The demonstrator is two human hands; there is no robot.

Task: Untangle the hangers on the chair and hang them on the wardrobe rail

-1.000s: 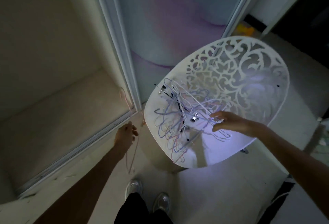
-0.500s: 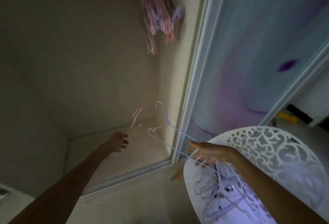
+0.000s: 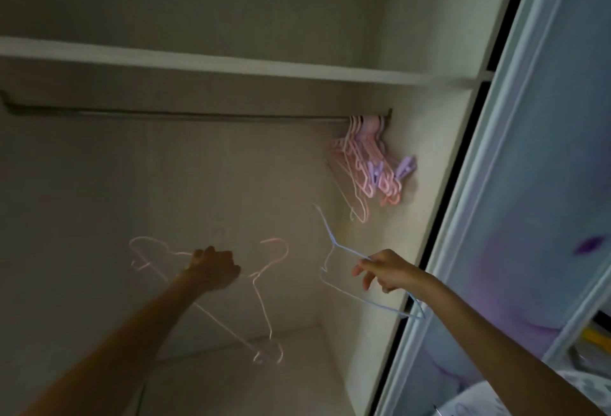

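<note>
Overhead, the wardrobe rail [image 3: 198, 115] runs level above both hands, right hand [image 3: 388, 271] nearer its hung bunch [image 3: 367, 159], fingers pinching the blue hanger [image 3: 334, 243], left hand [image 3: 213, 267] gripping the pink hanger [image 3: 264, 313].

no text, label, brand, number or sign can be read anywhere in this view.
</note>
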